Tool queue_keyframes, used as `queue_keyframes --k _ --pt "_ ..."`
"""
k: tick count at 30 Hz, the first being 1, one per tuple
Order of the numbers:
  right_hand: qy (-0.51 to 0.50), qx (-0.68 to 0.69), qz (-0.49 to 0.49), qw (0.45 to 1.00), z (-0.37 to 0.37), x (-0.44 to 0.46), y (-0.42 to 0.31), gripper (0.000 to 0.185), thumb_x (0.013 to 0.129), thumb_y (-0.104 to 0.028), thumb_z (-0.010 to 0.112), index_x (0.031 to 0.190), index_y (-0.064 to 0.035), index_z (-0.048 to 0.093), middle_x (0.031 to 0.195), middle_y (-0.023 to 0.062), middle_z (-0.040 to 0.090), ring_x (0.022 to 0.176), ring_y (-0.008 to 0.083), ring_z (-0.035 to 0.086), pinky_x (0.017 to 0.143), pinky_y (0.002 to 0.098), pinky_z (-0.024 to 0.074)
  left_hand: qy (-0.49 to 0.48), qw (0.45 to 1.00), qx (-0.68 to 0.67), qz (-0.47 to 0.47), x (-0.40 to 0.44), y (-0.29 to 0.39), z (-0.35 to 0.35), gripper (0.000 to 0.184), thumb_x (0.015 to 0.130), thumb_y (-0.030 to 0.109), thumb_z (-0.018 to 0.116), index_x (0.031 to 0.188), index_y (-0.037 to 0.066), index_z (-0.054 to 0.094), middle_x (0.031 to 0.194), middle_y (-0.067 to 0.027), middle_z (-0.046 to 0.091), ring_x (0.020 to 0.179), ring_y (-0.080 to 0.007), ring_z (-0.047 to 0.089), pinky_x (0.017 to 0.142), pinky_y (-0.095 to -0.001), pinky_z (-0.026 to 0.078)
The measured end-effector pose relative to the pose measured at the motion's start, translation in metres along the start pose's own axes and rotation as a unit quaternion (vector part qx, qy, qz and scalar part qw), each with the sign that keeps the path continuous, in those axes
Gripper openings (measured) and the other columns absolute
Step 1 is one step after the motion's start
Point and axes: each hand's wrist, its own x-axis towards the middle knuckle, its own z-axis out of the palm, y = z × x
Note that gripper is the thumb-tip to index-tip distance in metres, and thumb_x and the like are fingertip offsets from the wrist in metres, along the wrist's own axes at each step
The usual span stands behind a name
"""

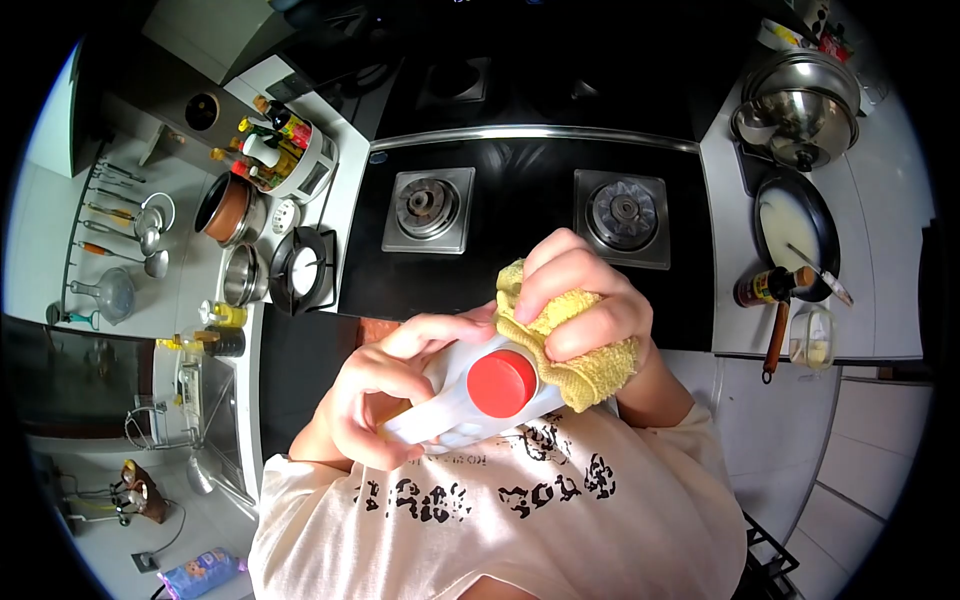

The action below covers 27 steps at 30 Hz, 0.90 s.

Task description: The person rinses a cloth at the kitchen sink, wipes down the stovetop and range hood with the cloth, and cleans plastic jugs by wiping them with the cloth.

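Close to my chest is a white plastic bottle (455,405) with a red cap (502,384) facing up toward the camera. My left hand (385,385) is closed around the bottle's handle side. A yellow cloth (590,375) is bunched in my right hand (590,300), its fingers curled over it, and the cloth touches the bottle beside the cap. The lower part of the bottle is hidden beneath the cap and hands.
Ahead lies a black gas stove (510,200) with two burners. Pots (235,210) and a condiment rack (310,165) stand at the left. A pan with pale liquid (790,225), a dark bottle (765,288) and a steel pot (800,125) are at the right.
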Motion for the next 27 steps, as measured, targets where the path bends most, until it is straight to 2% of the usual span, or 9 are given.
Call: queue_keyframes --k 5,10,17,19,20,22,23,25,27 --pt "0.009 -0.024 0.08 0.996 0.001 0.002 -0.004 0.043 0.085 -0.048 0.057 0.089 -0.0065 0.067 0.102 0.0152 0.06 0.087 0.0276 0.052 0.08 0.0381 0.0413 -0.024 0.999 0.038 -0.008 -0.001 0.002 -0.007 0.023 0.052 0.003 0.069 0.073 -0.004 0.067 0.138 -0.0339 0.039 0.136 -0.0521 0.03 0.113 -0.0573 0.018" --pt "-0.001 -0.002 0.013 1.0 0.001 -0.002 0.003 0.043 0.082 -0.049 0.059 0.088 -0.007 0.067 0.1 0.0154 0.061 0.088 0.0281 0.052 0.076 0.0388 0.0429 -0.033 0.999 0.023 0.003 -0.001 -0.002 -0.007 0.023 0.052 0.005 0.072 0.073 -0.004 0.067 0.138 -0.0341 0.04 0.136 -0.0512 0.031 0.113 -0.0577 0.017" --pt "-0.001 -0.05 -0.071 0.996 0.005 0.001 -0.001 0.031 0.08 -0.04 0.066 0.081 -0.0092 0.065 0.097 0.0135 0.063 0.083 0.0286 0.053 0.07 0.0376 0.045 -0.034 0.999 0.008 0.004 -0.003 -0.005 -0.009 0.024 0.052 0.005 0.072 0.073 -0.005 0.066 0.138 -0.0362 0.039 0.137 -0.0521 0.028 0.114 -0.0598 0.013" --pt "0.032 -0.025 -0.024 0.999 0.006 0.003 -0.006 0.025 0.082 -0.032 0.064 0.08 -0.0077 0.065 0.094 0.0137 0.063 0.083 0.0287 0.054 0.07 0.0387 0.0453 -0.028 0.999 -0.007 0.021 -0.002 -0.007 -0.009 0.024 0.052 0.004 0.072 0.073 -0.005 0.066 0.138 -0.036 0.038 0.137 -0.0523 0.028 0.114 -0.06 0.012" --pt "0.114 0.01 0.046 0.992 0.009 0.0 -0.009 0.027 0.083 -0.03 0.061 0.085 -0.0037 0.064 0.098 0.0152 0.061 0.084 0.0271 0.055 0.072 0.0378 0.0464 -0.024 0.999 -0.014 0.029 -0.002 -0.009 -0.009 0.023 0.052 0.003 0.071 0.072 -0.005 0.066 0.138 -0.036 0.038 0.137 -0.0524 0.028 0.114 -0.0601 0.012" --pt "0.271 0.079 0.183 0.942 0.015 -0.003 -0.013 0.032 0.085 -0.025 0.054 0.094 0.0043 0.062 0.107 0.0182 0.056 0.087 0.0238 0.057 0.075 0.0359 0.0485 -0.013 0.999 -0.018 0.029 -0.001 -0.008 -0.006 0.022 0.051 0.002 0.07 0.072 -0.005 0.065 0.138 -0.0361 0.038 0.136 -0.0527 0.029 0.114 -0.0588 0.013" --pt "0.229 0.049 0.169 0.957 0.014 -0.008 -0.01 0.04 0.085 -0.029 0.056 0.102 0.0077 0.059 0.115 0.0187 0.051 0.09 0.0216 0.057 0.08 0.034 0.0489 -0.012 1.0 -0.014 0.021 -0.001 -0.007 -0.006 0.022 0.051 0.001 0.07 0.071 -0.005 0.064 0.138 -0.0363 0.038 0.136 -0.0527 0.029 0.115 -0.0582 0.013" --pt "0.056 -0.022 0.093 0.994 0.0 -0.001 -0.009 0.05 0.079 -0.041 0.066 0.1 0.0043 0.065 0.108 0.0165 0.056 0.088 0.0237 0.055 0.077 0.0335 0.0463 -0.018 1.0 0.003 -0.005 -0.003 -0.003 -0.008 0.021 0.05 0.001 0.069 0.07 -0.005 0.063 0.138 -0.0366 0.038 0.136 -0.0527 0.029 0.115 -0.0569 0.014" --pt "0.011 -0.1 0.056 0.993 0.001 0.004 -0.016 0.047 0.071 -0.04 0.073 0.093 0.0015 0.068 0.102 0.0137 0.06 0.084 0.0253 0.053 0.074 0.0352 0.0448 -0.018 0.999 0.007 -0.028 -0.004 -0.001 -0.008 0.021 0.05 0.001 0.069 0.069 -0.005 0.063 0.138 -0.0361 0.038 0.136 -0.0522 0.029 0.116 -0.056 0.015"
